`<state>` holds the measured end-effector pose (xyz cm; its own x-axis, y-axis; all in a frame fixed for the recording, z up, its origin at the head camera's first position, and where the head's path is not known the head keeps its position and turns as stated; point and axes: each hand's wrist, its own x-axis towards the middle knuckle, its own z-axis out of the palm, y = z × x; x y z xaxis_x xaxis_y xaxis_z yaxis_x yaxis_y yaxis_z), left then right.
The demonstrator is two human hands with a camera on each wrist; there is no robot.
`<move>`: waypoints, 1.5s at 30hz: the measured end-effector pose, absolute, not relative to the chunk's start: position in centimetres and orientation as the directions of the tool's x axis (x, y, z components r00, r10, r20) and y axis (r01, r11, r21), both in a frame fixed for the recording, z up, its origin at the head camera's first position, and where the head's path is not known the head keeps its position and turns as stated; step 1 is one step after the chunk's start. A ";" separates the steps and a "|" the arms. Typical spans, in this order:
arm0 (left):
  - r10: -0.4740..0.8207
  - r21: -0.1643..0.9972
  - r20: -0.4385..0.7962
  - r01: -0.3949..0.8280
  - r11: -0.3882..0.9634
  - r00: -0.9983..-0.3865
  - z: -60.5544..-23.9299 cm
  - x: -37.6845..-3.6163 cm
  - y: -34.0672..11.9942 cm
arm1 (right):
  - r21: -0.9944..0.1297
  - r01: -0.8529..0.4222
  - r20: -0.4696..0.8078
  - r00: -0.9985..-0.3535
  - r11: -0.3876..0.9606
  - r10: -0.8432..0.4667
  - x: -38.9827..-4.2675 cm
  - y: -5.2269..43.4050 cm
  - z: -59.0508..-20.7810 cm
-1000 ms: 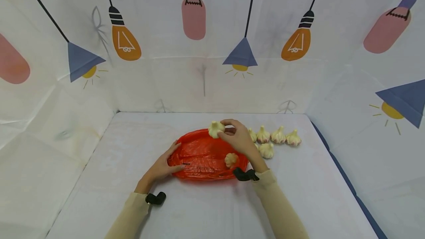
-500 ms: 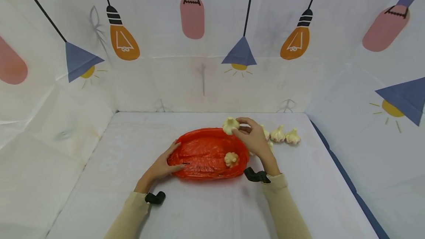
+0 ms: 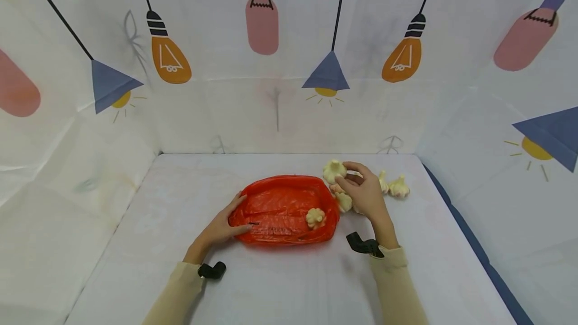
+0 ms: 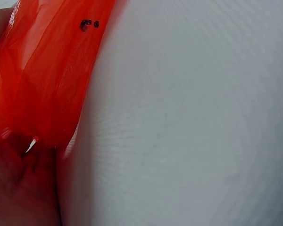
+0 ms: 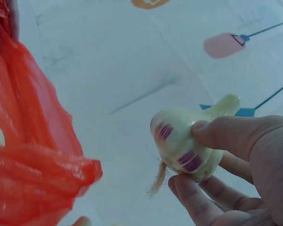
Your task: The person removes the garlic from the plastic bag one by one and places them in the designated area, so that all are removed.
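A red plastic bag [image 3: 280, 199], opened wide, lies mid-table in the head view. At its left end my left hand [image 3: 220, 225] grips the side, thumb over the near rim and fingers around the far side; red film [image 4: 52, 70] hides part of that hand in the left wrist view. One garlic bulb [image 3: 315, 217] sits inside the bag, toward its right end. Just off the bag's far right corner, my right hand [image 3: 367, 192] pinches another garlic bulb [image 5: 184, 141] between thumb and fingers. Purple streaks and a string-like root tuft show on it.
Several loose garlic bulbs lie right of the bag, some partly hidden by my right hand; one garlic bulb [image 3: 399, 187] is farthest right. A white cloth wall [image 3: 280, 109] printed with lamps rises behind the table [image 3: 280, 285].
My right hand has carried its garlic bulb rightward, from above the bag's far rim to beyond its right corner. My left hand and the bag have stayed nearly still.
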<state>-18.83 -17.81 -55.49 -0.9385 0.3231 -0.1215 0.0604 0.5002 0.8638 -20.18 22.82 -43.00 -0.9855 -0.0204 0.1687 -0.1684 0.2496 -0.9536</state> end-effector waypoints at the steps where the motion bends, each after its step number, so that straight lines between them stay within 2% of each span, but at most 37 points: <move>1: 0.323 0.865 -0.123 0.058 0.499 -0.939 -55.5 -18.8 -17.8 | -0.953 -0.164 0.166 -0.986 0.254 -0.012 -20.1 23.0 -43.0; 11: 0.321 0.863 -0.121 0.060 0.501 -0.939 -55.7 -18.8 -17.8 | -0.960 -0.174 0.182 -0.983 0.221 0.017 -19.3 25.3 -43.8; 21: 0.322 0.864 -0.115 0.065 0.499 -0.940 -55.7 -18.8 -17.9 | -0.946 -0.182 0.211 -0.974 0.270 0.080 -18.6 27.5 -44.5; 28: 0.339 0.870 -0.084 0.096 0.483 -0.937 -55.8 -18.8 -17.9 | -0.932 -0.151 0.204 -0.970 0.331 0.131 -18.0 29.2 -45.2; 34: 0.353 0.877 -0.047 0.130 0.462 -0.934 -55.6 -18.8 -17.8 | -0.940 -0.125 0.191 -0.963 0.316 0.188 -17.7 30.5 -45.6; 45: 0.341 0.883 -0.067 0.103 0.458 -0.938 -55.6 -18.7 -17.9 | -0.936 -0.085 0.179 -0.950 0.340 0.256 -17.5 32.4 -47.4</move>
<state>-18.72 -17.91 -55.58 -0.9378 0.3407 -0.0669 0.1032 0.4576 0.8831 -17.55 32.42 -47.39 -0.9499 0.2561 0.1792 -0.0849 0.3404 -0.9364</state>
